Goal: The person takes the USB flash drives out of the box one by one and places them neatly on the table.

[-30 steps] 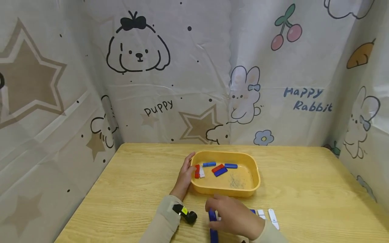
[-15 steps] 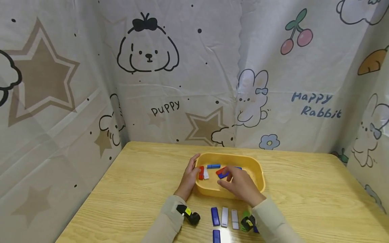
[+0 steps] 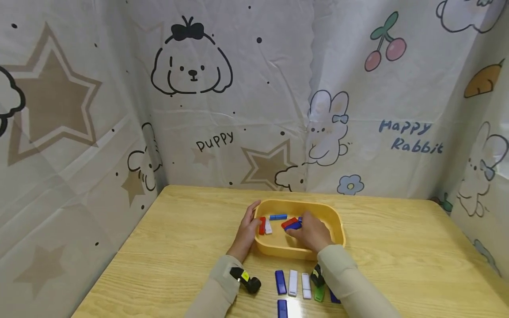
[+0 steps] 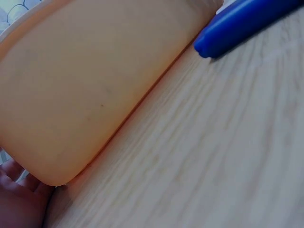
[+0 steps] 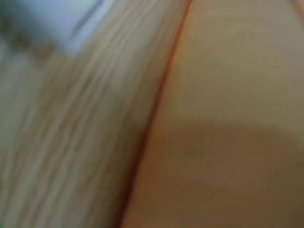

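My left hand point(image 3: 247, 230) grips the left end of a yellow plastic tub point(image 3: 278, 252), with its thumb over the rim and fingers along the outer wall. Inside lie a red USB stick point(image 3: 262, 225) beside a white USB stick point(image 3: 268, 227), a lighter blue one at the back, and another red USB stick point(image 3: 289, 222). Against that red one is a dark blue USB stick point(image 3: 293, 225), which my right hand point(image 3: 314, 233) pinches between thumb and fingers. A further blue stick is mostly hidden behind the right fingers. The right wrist view shows only tub wall and table, blurred.
In front of the tub, USB sticks stand in a row on the wooden table point(image 3: 191, 247): dark blue point(image 3: 280, 282), white point(image 3: 293, 283), another white, green point(image 3: 319, 293) and blue. Another dark blue stick point(image 3: 282, 308) lies nearer. A printed curtain point(image 3: 254, 88) encloses the table.
My right hand has moved from the row on the table up into the tub, and its fingers have lowered onto the blue sticks. My left hand keeps its hold on the tub.
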Demonstrator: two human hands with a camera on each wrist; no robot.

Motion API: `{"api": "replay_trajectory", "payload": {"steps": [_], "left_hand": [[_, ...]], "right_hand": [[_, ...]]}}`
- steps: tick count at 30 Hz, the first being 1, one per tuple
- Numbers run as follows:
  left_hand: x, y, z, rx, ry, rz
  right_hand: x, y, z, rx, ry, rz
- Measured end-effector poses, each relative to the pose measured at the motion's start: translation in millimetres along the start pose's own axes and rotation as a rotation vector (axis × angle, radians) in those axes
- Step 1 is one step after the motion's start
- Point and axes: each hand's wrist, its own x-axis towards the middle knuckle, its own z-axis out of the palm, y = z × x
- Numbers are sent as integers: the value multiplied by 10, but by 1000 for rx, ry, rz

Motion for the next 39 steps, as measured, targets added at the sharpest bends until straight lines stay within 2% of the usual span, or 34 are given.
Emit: {"api": "replay_trajectory", "payload": {"steps": [8, 15, 21, 25, 33, 39], "left_hand": [[9, -11, 3, 0, 5, 0], [119, -265, -55, 49, 57, -19], [44, -44, -41, 28, 28, -1], [24, 15, -23, 34, 23, 13], [31, 0, 4, 19, 15, 5], [132, -194, -23, -1, 24, 0]], "right_hand": [[65, 16, 47, -65, -54, 35], [73, -8, 68, -74, -51, 43], [118, -10, 85, -92, -29, 21], [141, -14, 97, -105, -23, 15], [141, 13, 97, -117, -19, 27], [137, 21, 85, -138, -7, 37]]}}
